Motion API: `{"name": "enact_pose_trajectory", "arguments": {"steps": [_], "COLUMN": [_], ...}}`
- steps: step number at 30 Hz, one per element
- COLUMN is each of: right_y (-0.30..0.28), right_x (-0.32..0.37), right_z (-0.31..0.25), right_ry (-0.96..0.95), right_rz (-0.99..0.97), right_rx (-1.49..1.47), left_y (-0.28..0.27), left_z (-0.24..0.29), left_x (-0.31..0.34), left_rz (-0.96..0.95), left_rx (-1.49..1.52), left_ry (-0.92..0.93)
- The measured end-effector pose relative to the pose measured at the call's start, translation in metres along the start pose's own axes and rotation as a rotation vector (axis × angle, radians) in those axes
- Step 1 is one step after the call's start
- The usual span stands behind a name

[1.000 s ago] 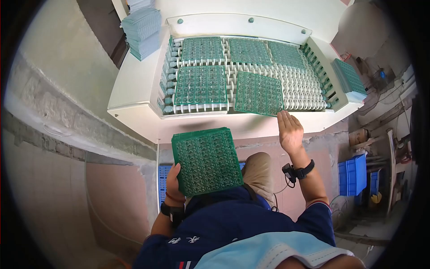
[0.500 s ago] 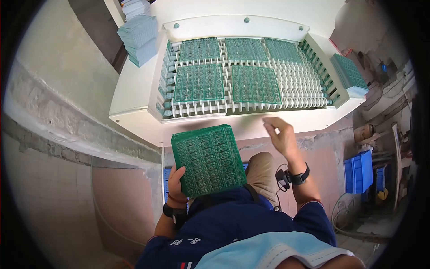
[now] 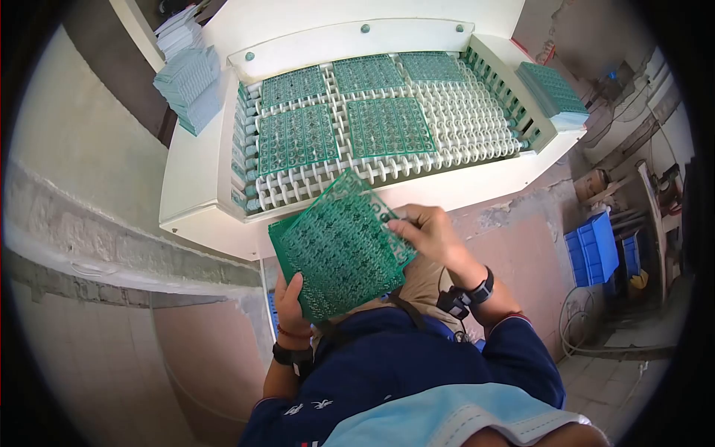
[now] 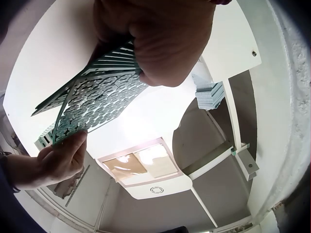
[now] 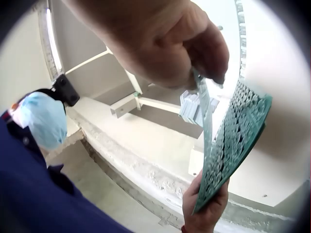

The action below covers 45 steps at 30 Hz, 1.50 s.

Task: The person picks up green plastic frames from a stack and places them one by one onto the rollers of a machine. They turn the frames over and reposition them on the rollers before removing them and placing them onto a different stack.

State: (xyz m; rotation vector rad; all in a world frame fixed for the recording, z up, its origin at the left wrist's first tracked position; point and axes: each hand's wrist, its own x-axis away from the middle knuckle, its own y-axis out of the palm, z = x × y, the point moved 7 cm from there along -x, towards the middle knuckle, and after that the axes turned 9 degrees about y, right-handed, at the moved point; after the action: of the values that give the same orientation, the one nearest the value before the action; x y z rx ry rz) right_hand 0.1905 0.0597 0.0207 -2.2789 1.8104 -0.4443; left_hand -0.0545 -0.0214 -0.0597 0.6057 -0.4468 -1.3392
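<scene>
My left hand [image 3: 292, 307] grips a stack of green circuit boards [image 3: 284, 249] by its left edge, in front of my lap. With thumb and fingers, my right hand [image 3: 432, 235] pinches the right edge of the top circuit board [image 3: 339, 227]. That board is turned askew to the stack. In the right wrist view the pinched board [image 5: 206, 121] leans away from the stack [image 5: 238, 131], with a wedge of space between them. From the left wrist view, the right fingers [image 4: 73, 145] hold the board's far edge.
A white machine [image 3: 216, 197] stands ahead, with several circuit boards [image 3: 389, 127] lying in two rows on its white rollers [image 3: 469, 112]. Stacked panels [image 3: 186, 86] stand on its left side, and a stack of boards [image 3: 553, 89] on its right. Blue bins [image 3: 592, 249] are at right.
My right hand let go of a board, which now lies flat on the rollers, and came back to the stack. It now pinches the top board, which has turned askew.
</scene>
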Motion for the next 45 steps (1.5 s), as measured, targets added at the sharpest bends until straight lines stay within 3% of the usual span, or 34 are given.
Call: {"name": "enact_pose_trajectory", "arguments": {"steps": [5,8,11,13,14,17,18,21,25,28,30,31,33,37,39,40,42,45], "right_y": [-0.122,-0.210,-0.275,-0.294,-0.296,-0.283,-0.258,-0.177,-0.042,0.020,0.035,0.038,0.036,0.039,0.037,0.037,0.046,0.051], "right_x": [-0.054,-0.091,-0.125,-0.137,-0.133,-0.128,-0.115,-0.086,-0.031,0.002,0.021,0.024,0.035,0.041,0.035,0.033,0.024,0.009], "right_z": [0.029,0.053,0.086,0.091,0.092,0.084,0.063,0.041,0.030,0.023,0.002,-0.001,-0.019,-0.024,-0.007,-0.005,0.025,0.035], "right_ry": [-0.039,-0.053,0.092,0.131,0.068,0.007,-0.052,-0.165,-0.024,-0.130,-0.170,-0.176,-0.370,-0.377,-0.105,-0.110,0.236,0.172], "right_rz": [0.386,0.518,0.558,0.731,0.818,0.957,0.905,0.568,0.025,-0.129,-0.045,-0.056,0.174,0.183,0.032,0.017,-0.186,-0.187], "right_rx": [-0.235,-0.208,-0.025,0.610,0.637,0.742,0.667,0.355,0.026,-0.043,0.347,0.346,0.542,0.593,0.268,0.275,-0.173,-0.341], "left_y": [-0.001,-0.014,-0.012,-0.016,-0.017,-0.018,-0.018,-0.013,-0.013,-0.002,-0.004,-0.005,-0.007,-0.011,-0.013,-0.011,-0.009,-0.009], "left_z": [0.006,0.000,0.003,0.002,0.003,0.002,0.001,0.001,-0.001,0.006,0.006,0.007,0.006,0.003,0.005,0.006,0.009,0.009], "left_x": [0.006,0.009,0.011,0.013,0.013,0.016,0.017,0.019,0.010,0.002,0.000,0.000,0.001,0.006,0.009,0.011,0.014,0.018], "left_rz": [-0.012,0.045,0.101,0.120,0.122,0.166,0.160,0.158,0.131,0.056,0.039,0.016,0.013,0.038,0.058,0.043,0.040,0.057], "left_rx": [0.060,0.154,0.166,0.147,0.144,0.114,0.129,0.159,0.126,0.069,0.039,0.011,0.022,0.049,0.066,0.077,0.091,0.187], "left_ry": [-0.016,-0.075,-0.083,-0.086,-0.083,-0.087,-0.104,-0.152,-0.154,-0.070,-0.035,-0.006,-0.006,-0.014,-0.011,-0.029,-0.039,-0.080]}}
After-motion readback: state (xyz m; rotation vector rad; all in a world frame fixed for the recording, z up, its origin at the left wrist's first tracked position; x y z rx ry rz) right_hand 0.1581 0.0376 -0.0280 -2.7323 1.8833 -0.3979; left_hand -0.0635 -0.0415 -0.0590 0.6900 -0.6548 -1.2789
